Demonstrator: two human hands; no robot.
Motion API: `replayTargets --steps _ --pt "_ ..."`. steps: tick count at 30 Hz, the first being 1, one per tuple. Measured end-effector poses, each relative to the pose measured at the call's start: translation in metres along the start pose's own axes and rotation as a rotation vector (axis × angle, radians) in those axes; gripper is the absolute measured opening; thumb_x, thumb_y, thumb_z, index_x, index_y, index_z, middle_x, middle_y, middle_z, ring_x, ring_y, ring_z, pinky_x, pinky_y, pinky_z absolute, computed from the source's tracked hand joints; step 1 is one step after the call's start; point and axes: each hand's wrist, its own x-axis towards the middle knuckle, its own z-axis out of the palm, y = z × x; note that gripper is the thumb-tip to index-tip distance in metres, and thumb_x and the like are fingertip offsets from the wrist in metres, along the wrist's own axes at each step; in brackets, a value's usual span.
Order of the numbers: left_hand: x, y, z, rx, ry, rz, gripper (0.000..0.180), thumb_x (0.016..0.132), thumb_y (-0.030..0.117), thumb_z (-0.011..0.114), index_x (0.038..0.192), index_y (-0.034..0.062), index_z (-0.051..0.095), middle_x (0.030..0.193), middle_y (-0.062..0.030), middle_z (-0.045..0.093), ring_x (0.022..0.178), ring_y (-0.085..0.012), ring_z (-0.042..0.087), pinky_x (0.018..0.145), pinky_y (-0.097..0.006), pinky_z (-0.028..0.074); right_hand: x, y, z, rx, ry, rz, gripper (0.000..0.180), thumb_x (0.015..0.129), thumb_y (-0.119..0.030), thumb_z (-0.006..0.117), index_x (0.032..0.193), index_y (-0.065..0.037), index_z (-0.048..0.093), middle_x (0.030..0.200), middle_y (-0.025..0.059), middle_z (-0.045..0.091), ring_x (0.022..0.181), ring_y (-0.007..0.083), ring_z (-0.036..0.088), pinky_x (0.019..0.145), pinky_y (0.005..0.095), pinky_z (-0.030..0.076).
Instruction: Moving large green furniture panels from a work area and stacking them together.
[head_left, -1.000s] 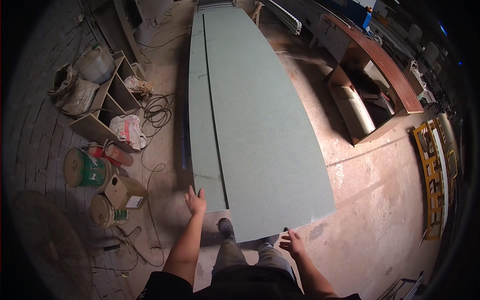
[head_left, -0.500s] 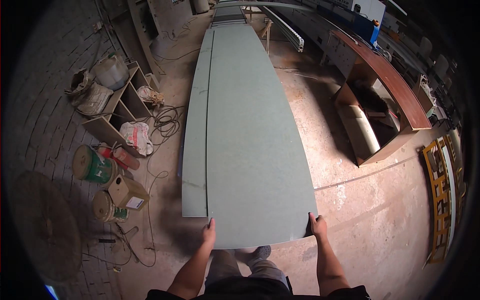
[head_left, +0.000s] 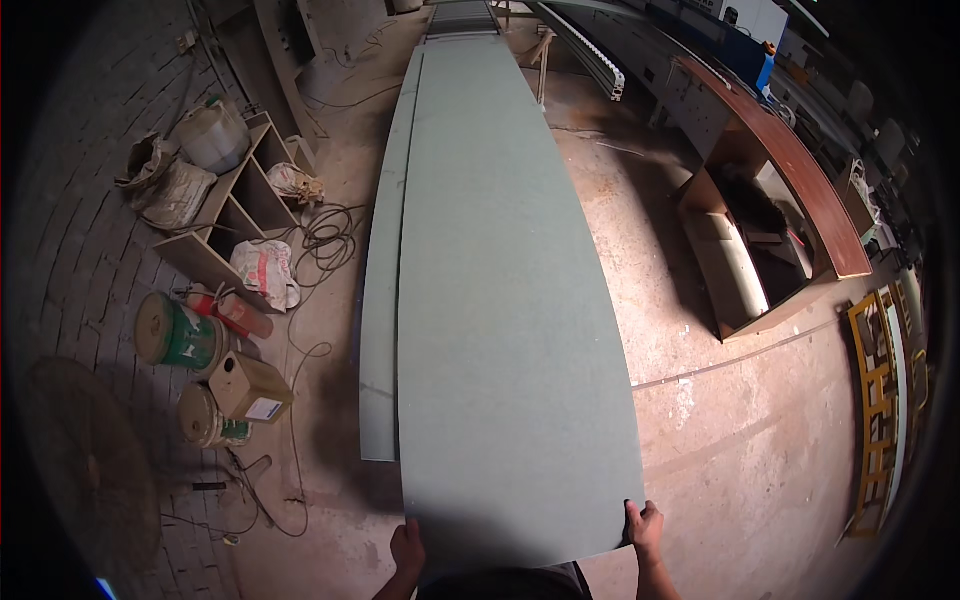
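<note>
From my distant post I saw the long grey-green upper sheet overlapping the lower sheet, jutting past its near edge. Nearer than the lower sheet, the right hand held the upper sheet's right edge, narrowly closed; the left hand gripped its left edge, fingers hidden.

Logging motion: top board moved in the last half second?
Yes, toward the person: the top board ends farther below the larger green bucket in view and overhangs the lower board more.
</note>
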Motion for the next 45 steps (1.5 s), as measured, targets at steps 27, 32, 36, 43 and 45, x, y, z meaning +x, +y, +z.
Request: replayTargets --steps 27,32,36,43,45 --pt "0.173 0.143 -0.038 0.151 0.082 0.346 0.058 0.083 0.038 0.065 0.127 0.0032 0.05 0.138 -0.0225 0.038 0.131 -0.0363 0.033 0.107 -0.043 0.03 0.09 -0.171 0.068 -0.295 0.196 -0.163 0.052 0.085 -0.047 0.061 0.101 0.002 0.058 0.099 0.0251 0.057 0.092 0.0412 0.057 0.077 0.0452 0.048" --pt "0.22 0.089 -0.014 -0.018 0.06 0.179 0.074 0.082 0.046 0.065 0.138 0.0054 0.039 0.136 -0.0238 0.04 0.129 -0.0361 0.036 0.107 -0.041 0.031 0.113 -0.155 0.089 -0.256 0.102 -0.277 0.046 0.088 -0.043 0.059 0.096 0.003 0.056 0.087 0.0258 0.059 0.083 0.042 0.058 0.072 0.0464 0.047" --pt "0.223 0.107 -0.01 -0.081 -0.034 0.151 0.088 0.078 0.051 0.068 0.143 0.0066 0.028 0.136 -0.0255 0.04 0.128 -0.038 0.038 0.105 -0.042 0.034 0.118 -0.146 0.093 -0.026 0.037 -0.201 0.048 0.092 -0.044 0.055 0.087 0.004 0.049 0.067 0.0238 0.057 0.063 0.0403 0.056 0.06 0.044 0.044" --pt "0.237 0.097 -0.026 -0.094 -0.188 0.096 0.104 0.073 0.059 0.067 0.147 0.0046 0.017 0.141 -0.0271 0.032 0.131 -0.0391 0.033 0.105 -0.044 0.034 0.123 -0.151 0.093 -0.017 0.022 -0.143 0.052 0.09 -0.046 0.057 0.083 0.005 0.052 0.068 0.0233 0.058 0.062 0.0366 0.056 0.06 0.0423 0.044" --pt "0.231 0.101 -0.023 0.044 -0.079 0.112 0.103 0.073 0.059 0.068 0.146 0.0037 0.02 0.143 -0.0276 0.029 0.133 -0.0394 0.029 0.107 -0.045 0.03 0.121 -0.155 0.092 -0.049 0.006 -0.13 0.052 0.089 -0.046 0.057 0.085 0.005 0.054 0.07 0.0241 0.059 0.068 0.0399 0.058 0.063 0.0439 0.045"
